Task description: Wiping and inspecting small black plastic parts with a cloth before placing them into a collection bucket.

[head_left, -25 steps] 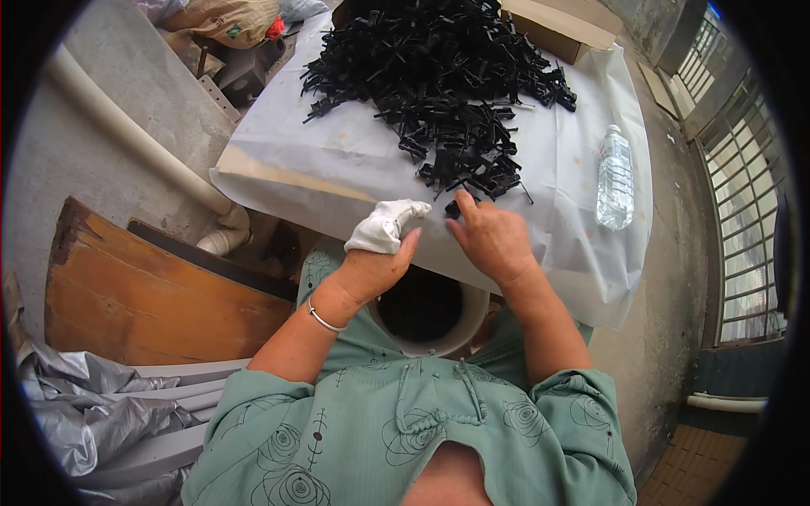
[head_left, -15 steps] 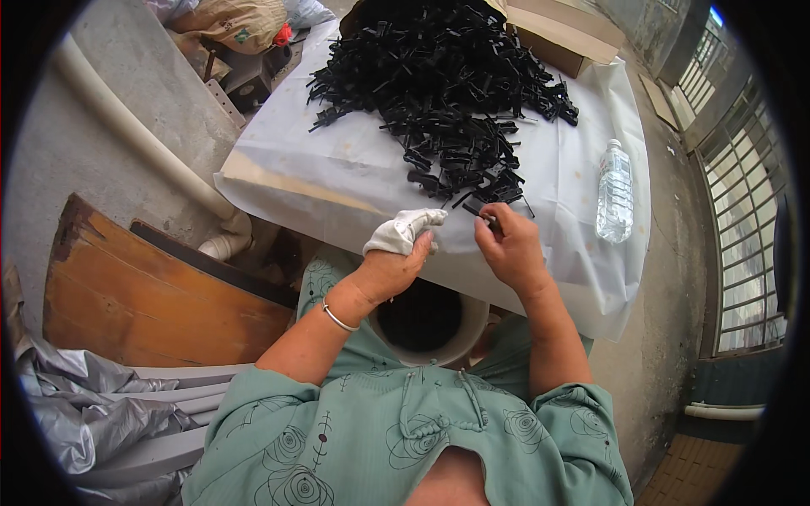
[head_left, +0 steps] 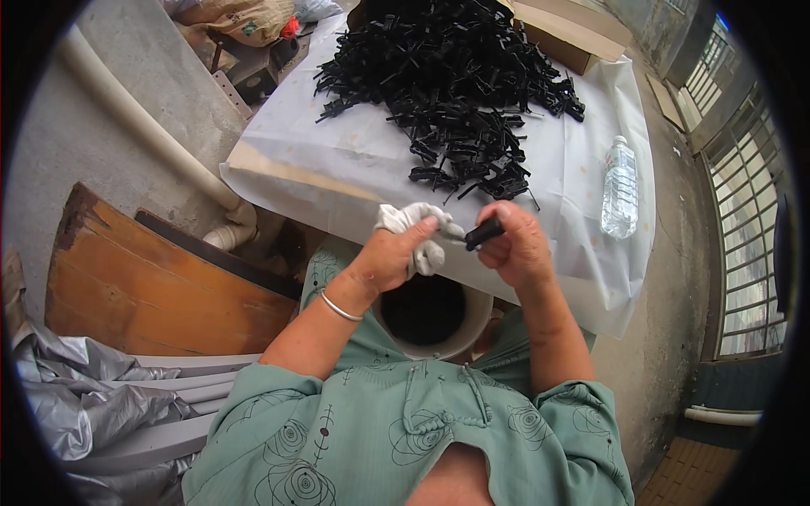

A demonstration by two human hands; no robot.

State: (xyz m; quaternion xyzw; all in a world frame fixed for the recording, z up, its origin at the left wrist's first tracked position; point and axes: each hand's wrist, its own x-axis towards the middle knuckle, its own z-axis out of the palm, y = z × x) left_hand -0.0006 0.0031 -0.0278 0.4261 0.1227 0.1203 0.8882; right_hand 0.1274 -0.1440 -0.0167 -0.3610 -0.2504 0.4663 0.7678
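My left hand (head_left: 384,260) grips a crumpled white cloth (head_left: 429,258), which covers most of its fingers; the thumb presses on top. In my right hand (head_left: 521,246) is a small black plastic part (head_left: 483,233), pinched between thumb and fingers, its lower end close against the cloth. Both hands are at the near edge of a table under a white plastic sheet (head_left: 337,160). Just beyond them a large heap of similar black plastic parts (head_left: 430,72) spreads over the sheet. Below the hands, between my knees, stands a pale bucket (head_left: 481,327) with a dark inside.
A clear plastic bottle (head_left: 620,190) stands on the table's right side. An open cardboard box (head_left: 569,34) sits behind the heap. To the left are a worn wooden board (head_left: 160,282), a pale pipe (head_left: 143,143) and silvery sheeting (head_left: 93,405). Barred windows line the right.
My right hand has drawn the black part back from the heap's edge and turned it toward the cloth. The left hand has moved slightly right, its thumb now over the cloth.
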